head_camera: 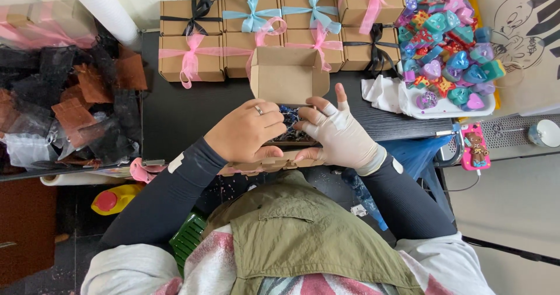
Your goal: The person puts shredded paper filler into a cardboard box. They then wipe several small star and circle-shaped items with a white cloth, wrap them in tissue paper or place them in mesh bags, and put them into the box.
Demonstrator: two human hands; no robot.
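An open brown cardboard box (pixel 289 76) lies on the black table (pixel 175 114), its lid flap standing up toward the back. My left hand (pixel 248 133), with a ring, and my right hand (pixel 341 132), in a pale fingerless glove, both grip the box's near part and press on dark blue and black filling (pixel 290 119) inside it. The box's front edge (pixel 265 165) shows under my hands.
Several closed brown boxes tied with pink, blue and black ribbon (pixel 280 32) line the back of the table. A white tray of colourful heart-shaped items (pixel 446 44) sits at the right. Dark and brown wrapping pieces (pixel 70 102) fill the left. A white roll (pixel 102 3) leans at the back left.
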